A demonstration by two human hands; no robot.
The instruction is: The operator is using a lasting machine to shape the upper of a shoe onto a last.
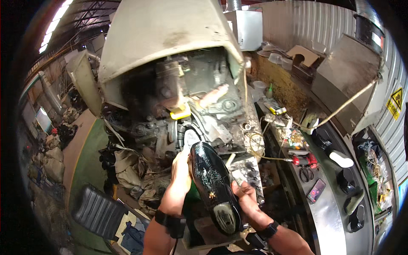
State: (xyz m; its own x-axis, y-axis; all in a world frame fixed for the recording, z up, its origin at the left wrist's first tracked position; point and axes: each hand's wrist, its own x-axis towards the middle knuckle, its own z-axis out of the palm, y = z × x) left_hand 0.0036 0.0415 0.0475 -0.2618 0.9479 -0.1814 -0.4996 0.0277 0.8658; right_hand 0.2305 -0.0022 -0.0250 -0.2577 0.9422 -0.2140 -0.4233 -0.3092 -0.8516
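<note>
- Fingers of both my left hand (180, 172) and right hand (246, 197) clasp the glossy black shoe (212, 185), sole-up before the machine (199, 110).
- I judge I'm presenting its toe; next needs steady pressure.

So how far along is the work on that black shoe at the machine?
The glossy black leather shoe already has its upper shaped and a heel fitted. Right now the left hand and right hand press its toe end against the big grey, grimy machine. How much remains cannot be judged; black shoe forms sit along the metal bench to the right.
</note>
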